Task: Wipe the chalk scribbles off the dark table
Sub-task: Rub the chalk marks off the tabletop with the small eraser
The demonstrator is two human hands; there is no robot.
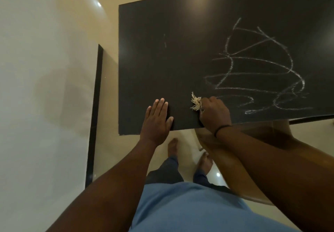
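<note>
The right hand (pixel 215 113) is clenching a frayed rag (pixel 196 102); the left hand (pixel 156 121) is lying flat; chalk scribbles (pixel 258 69) at two o'clock risk smearing under so small a wad

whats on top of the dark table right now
On the dark table: white chalk scribbles at right, a faint mark at left, the flat left hand, and the right hand gripping a pale frayed wad. Anything under the hands is hidden.

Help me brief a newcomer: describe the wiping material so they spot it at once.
Find the dark table; at its near edge, left of the chalk scribbles, the right hand grips a frayed wad. It is the only pale, stringy thing there.
</note>
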